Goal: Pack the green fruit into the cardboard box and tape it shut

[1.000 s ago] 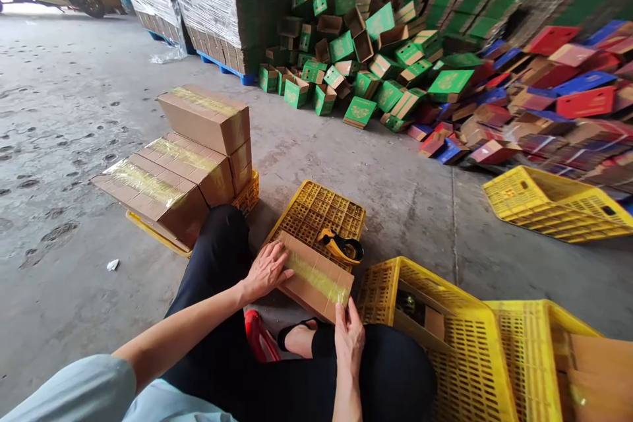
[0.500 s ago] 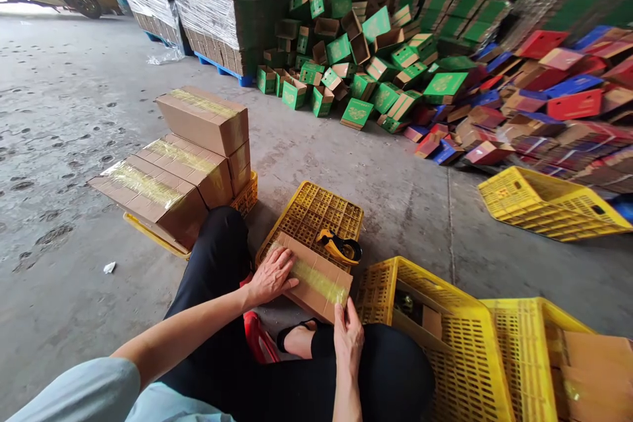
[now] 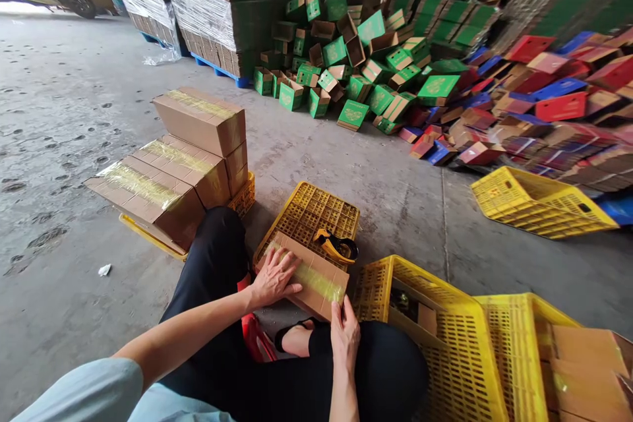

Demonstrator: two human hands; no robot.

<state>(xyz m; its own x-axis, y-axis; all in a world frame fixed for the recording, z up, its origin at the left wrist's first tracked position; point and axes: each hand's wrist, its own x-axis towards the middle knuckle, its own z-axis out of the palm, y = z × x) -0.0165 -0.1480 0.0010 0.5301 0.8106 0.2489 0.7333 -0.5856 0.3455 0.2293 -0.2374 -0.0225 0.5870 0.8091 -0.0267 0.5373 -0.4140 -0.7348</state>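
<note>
A small cardboard box [image 3: 302, 256] with a strip of yellowish clear tape [image 3: 319, 281] along its top lies on an upturned yellow crate [image 3: 316, 201]. My left hand [image 3: 277, 277] rests on the box's left part, fingers spread across the tape. At the box's right end my right hand [image 3: 345, 333] grips the edge, thumb and fingers close to the tape's end. Just behind the box, a yellow and black tape dispenser [image 3: 336, 246] sits on the crate.
Taped cardboard boxes [image 3: 171, 171] are stacked on a crate at my left. To my right stand a yellow crate [image 3: 457, 343] holding an open carton and another crate [image 3: 514, 343] with boxes. Farther off are an empty crate [image 3: 539, 204] and piled green cartons [image 3: 353, 114].
My left hand has slid slightly right along the box top, its fingers more spread. My right hand stays at the box's right end. The whole view has shifted a little.
</note>
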